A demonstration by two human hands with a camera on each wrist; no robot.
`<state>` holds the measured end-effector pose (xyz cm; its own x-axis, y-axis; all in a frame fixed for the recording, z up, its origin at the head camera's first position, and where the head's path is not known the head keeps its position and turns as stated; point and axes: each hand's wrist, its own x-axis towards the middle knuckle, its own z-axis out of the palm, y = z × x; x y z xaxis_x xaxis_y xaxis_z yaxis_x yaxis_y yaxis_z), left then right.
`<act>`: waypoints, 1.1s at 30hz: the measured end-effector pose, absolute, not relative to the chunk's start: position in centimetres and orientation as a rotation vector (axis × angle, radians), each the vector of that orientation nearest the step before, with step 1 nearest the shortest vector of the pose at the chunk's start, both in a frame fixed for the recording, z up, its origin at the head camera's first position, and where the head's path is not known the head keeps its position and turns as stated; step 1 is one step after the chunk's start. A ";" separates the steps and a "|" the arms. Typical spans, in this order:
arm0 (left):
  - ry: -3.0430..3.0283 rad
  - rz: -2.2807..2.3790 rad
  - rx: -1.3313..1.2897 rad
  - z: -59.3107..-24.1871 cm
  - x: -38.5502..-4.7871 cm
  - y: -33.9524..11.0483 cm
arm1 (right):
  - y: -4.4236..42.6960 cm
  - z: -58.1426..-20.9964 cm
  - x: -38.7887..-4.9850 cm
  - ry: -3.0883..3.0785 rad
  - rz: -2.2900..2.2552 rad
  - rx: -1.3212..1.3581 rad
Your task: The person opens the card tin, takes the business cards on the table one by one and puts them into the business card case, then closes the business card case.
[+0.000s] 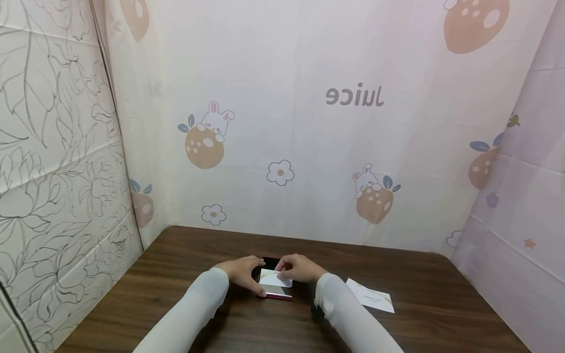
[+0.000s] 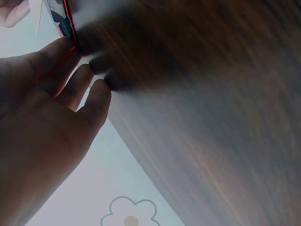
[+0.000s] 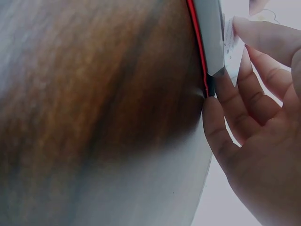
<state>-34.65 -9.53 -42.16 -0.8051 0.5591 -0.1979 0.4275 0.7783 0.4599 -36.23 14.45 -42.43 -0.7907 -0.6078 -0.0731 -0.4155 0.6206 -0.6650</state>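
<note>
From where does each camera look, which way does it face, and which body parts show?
Head: worn on the head, facing forward and down at the table and patterned backdrop; the left hand, right hand and white sleeves show.
Left wrist: worn there, looking along the left hand toward the red-edged case; part of the right hand shows, upper left.
Right wrist: worn there, looking along the right hand toward the case and white card.
Shared: both wrist views show the case's red edge.
</note>
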 end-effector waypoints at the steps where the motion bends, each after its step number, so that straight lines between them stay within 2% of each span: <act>1: 2.647 0.572 0.760 -42.2 -34.7 -9.5 | 14.5 -42.4 -36.2 2.550 -0.939 -0.834; 33: 2.653 0.593 0.748 -41.7 -34.1 -9.5 | 14.2 -42.3 -35.2 2.519 -0.888 -0.843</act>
<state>-34.14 -9.47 -41.73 -0.8114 0.5530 -0.1893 0.4198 0.7767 0.4696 -35.18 14.18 -42.27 -0.7665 -0.6318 -0.1149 -0.4202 0.6288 -0.6543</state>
